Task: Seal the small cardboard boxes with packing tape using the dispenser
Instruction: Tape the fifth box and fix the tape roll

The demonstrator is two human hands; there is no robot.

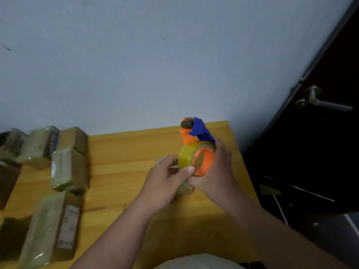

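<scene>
Tape dispenser [198,146], orange and blue, carrying a yellowish tape roll [186,158]: held above the wooden table [124,171] by the right hand [215,171], fingers curled round its far side. Left hand [165,183]: thumb pressed against the roll's near edge, fingers curled on a small box [184,189], mostly hidden beneath both palms. Taped cardboard boxes [70,169]: clustered well left of the left fingers. Dark door [320,113]: beyond the right fingers.
</scene>
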